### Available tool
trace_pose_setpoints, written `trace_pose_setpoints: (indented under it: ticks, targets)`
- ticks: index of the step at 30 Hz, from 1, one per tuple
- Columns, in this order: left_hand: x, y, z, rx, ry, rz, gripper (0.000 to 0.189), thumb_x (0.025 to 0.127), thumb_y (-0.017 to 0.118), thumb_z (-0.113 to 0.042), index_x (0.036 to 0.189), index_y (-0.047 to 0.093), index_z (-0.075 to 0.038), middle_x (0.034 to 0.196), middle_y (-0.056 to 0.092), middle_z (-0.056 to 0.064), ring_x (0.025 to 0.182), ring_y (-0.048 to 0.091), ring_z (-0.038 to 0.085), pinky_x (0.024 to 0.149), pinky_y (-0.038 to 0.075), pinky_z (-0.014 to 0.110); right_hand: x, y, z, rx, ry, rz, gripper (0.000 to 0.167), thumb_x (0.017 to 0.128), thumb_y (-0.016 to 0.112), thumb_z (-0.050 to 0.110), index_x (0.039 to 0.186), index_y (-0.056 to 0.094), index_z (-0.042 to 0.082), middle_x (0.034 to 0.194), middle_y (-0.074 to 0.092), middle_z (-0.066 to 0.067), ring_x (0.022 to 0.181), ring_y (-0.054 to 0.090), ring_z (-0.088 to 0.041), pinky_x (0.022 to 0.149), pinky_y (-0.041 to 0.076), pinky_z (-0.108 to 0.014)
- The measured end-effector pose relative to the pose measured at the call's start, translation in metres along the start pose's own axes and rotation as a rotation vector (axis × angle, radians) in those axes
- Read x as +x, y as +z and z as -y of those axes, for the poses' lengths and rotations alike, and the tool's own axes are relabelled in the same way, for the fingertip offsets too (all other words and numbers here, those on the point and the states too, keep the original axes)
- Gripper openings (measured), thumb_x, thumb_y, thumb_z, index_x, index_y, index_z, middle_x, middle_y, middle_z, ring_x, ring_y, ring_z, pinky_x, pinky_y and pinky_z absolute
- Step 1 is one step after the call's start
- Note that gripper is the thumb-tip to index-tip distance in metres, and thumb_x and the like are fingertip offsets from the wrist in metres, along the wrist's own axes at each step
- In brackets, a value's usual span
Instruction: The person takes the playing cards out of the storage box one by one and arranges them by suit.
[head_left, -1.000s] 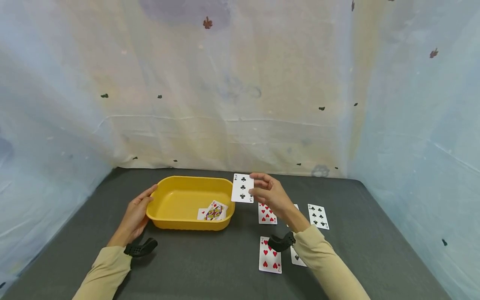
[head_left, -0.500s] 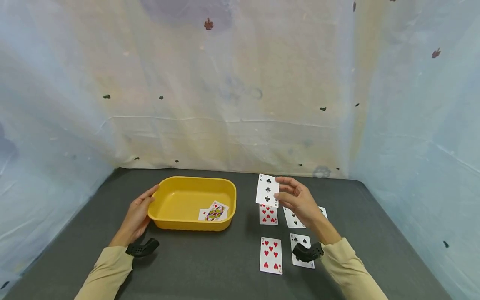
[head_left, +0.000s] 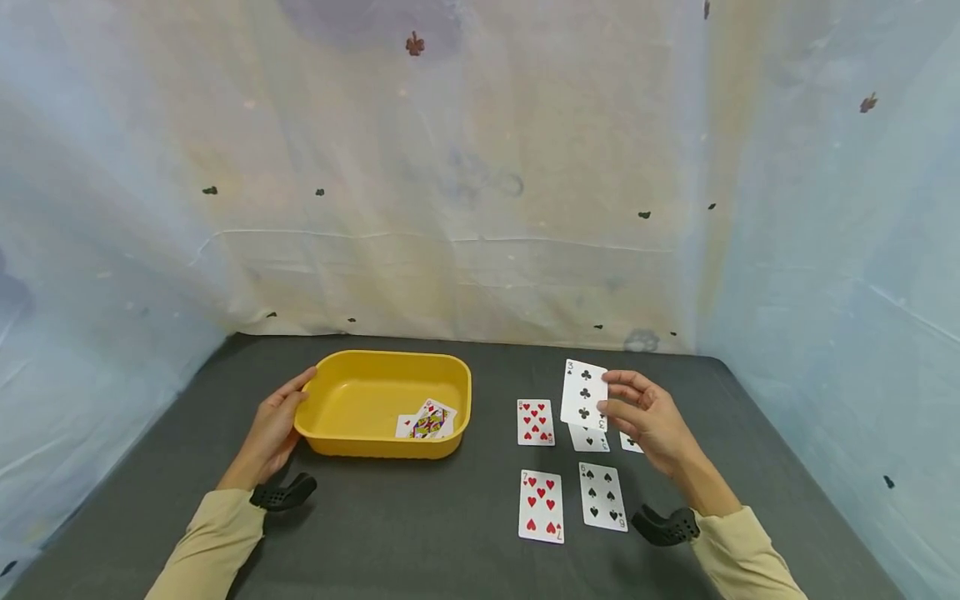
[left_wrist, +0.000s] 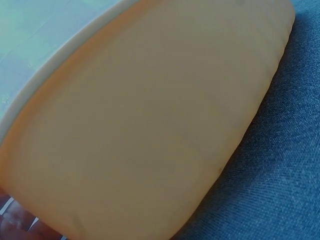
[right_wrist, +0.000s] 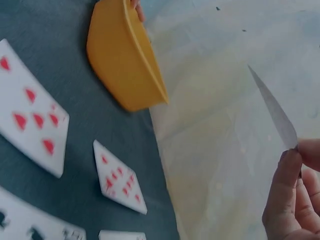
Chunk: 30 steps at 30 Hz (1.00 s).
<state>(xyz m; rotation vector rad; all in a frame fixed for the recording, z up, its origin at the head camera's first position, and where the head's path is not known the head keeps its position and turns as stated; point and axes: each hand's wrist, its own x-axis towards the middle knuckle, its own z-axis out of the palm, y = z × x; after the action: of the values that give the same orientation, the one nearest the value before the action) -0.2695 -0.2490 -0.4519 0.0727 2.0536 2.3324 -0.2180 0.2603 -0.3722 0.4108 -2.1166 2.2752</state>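
Above the right part of the table my right hand (head_left: 652,421) pinches a three of clubs (head_left: 583,393) by its right edge, thumb against fingers, face toward the head camera. In the right wrist view the card is seen nearly edge-on. My left hand (head_left: 270,429) holds a yellow plastic tub (head_left: 375,447) by its left end. Inside the tub a face card (head_left: 431,422) overlaps another red-marked card (head_left: 403,427). The raised card partly hides a spade card (head_left: 589,442) on the table; my right fingers partly cover a black-suited card (head_left: 631,444) beside it.
A red heart card (head_left: 536,422) lies right of the tub. Nearer the front are a seven of hearts (head_left: 542,507) and a six of spades (head_left: 603,497). The dark cloth table (head_left: 405,533) ends at a pale painted sheet (head_left: 480,275) behind.
My right hand has carried the three of clubs rightward from beside the tub, past the heart card, to above the spade card. My left hand and the tub have stayed in place.
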Motion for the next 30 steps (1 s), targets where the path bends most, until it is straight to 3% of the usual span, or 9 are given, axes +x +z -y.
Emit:
trace_pose_setpoints:
  ticks: [13, 18, 23, 30]
  targets:
    - [0.0, 0.001, 0.001, 0.013, -0.002, -0.019, 0.05, 0.107, 0.029, -0.018, 0.156, 0.02, -0.013, 0.161, 0.004, 0.012, 0.144, 0.014, 0.032, 0.106, 0.029, 0.041, -0.039, -0.051, -0.012, -0.12, 0.105, -0.152, 0.032, 0.09, 0.065, -0.002, 0.12, 0.056, 0.006, 0.091, 0.064, 0.005, 0.08, 0.059, -0.009, 0.067, 0.051, -0.026]
    - [0.0, 0.0, 0.002, 0.022, -0.01, -0.017, 0.05, 0.108, 0.029, -0.02, 0.156, 0.02, -0.014, 0.161, 0.004, 0.011, 0.144, 0.014, 0.031, 0.105, 0.031, 0.038, -0.053, -0.067, -0.021, -0.147, 0.148, -0.161, 0.031, 0.091, 0.064, -0.002, 0.12, 0.057, 0.008, 0.093, 0.065, 0.006, 0.081, 0.061, -0.009, 0.068, 0.052, -0.026]
    - [0.001, -0.001, 0.004, 0.035, -0.006, -0.017, 0.049, 0.108, 0.03, -0.023, 0.156, 0.021, -0.016, 0.161, 0.005, 0.01, 0.144, 0.015, 0.031, 0.105, 0.032, 0.039, -0.062, -0.076, -0.031, -0.213, 0.256, -0.193, 0.034, 0.091, 0.066, 0.003, 0.122, 0.055, 0.008, 0.096, 0.066, 0.005, 0.083, 0.061, -0.01, 0.07, 0.052, -0.028]
    - [0.002, 0.0, 0.004, 0.035, -0.012, -0.025, 0.049, 0.108, 0.03, -0.023, 0.156, 0.021, -0.016, 0.162, 0.005, 0.009, 0.144, 0.016, 0.03, 0.106, 0.031, 0.039, -0.069, -0.078, -0.044, -0.293, 0.358, -0.218, 0.046, 0.087, 0.071, 0.005, 0.127, 0.049, -0.002, 0.099, 0.066, 0.001, 0.084, 0.062, -0.011, 0.071, 0.054, -0.031]
